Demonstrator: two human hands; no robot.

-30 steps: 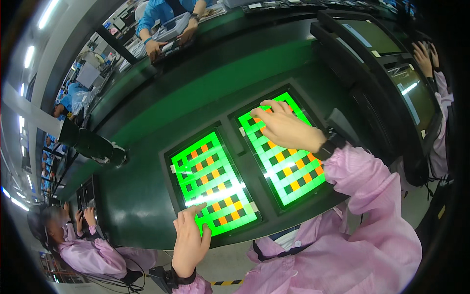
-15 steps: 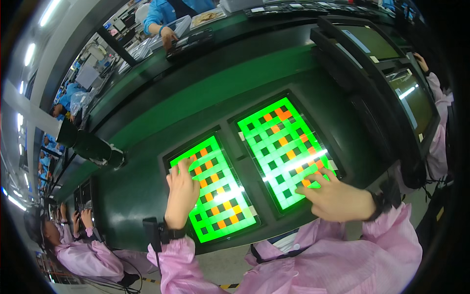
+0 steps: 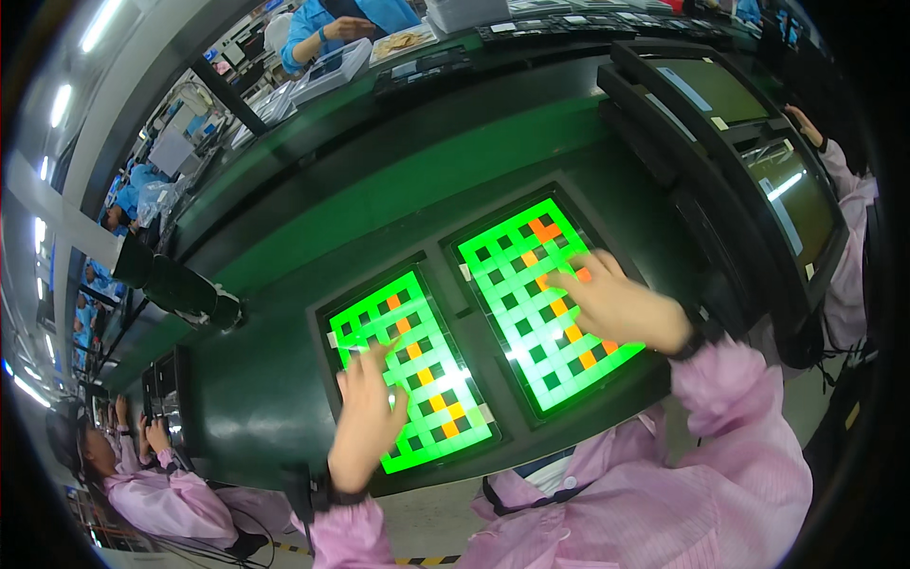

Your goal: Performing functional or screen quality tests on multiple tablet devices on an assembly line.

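Observation:
Two flat touchscreens lie side by side in a dark frame on the bench. Both the left screen [image 3: 448, 365] and the right screen [image 3: 500, 284] glow bright green with a grid of black and orange squares. My left hand [image 3: 366, 427] is over the lower left part of the left screen, fingers extended, tips at or just above the glass. I cannot tell whether they touch. Over the right half of the right screen is my right hand [image 3: 626, 303], slightly blurred, fingers stretched toward the orange squares. Neither hand holds anything.
Dark-framed display panels [image 3: 791, 209] stand at the right, with another person's hand [image 3: 804, 123] beside them. A black cylindrical post [image 3: 180, 284] rises at the left. Across the bench, a person in blue [image 3: 355, 24] sits behind trays [image 3: 332, 71]. Another person in pink [image 3: 180, 503] works at far left.
My left hand has come nearer to me down its screen; my right hand has moved farther up its screen. Fewer orange squares show on both. The person in blue has drawn a hand back.

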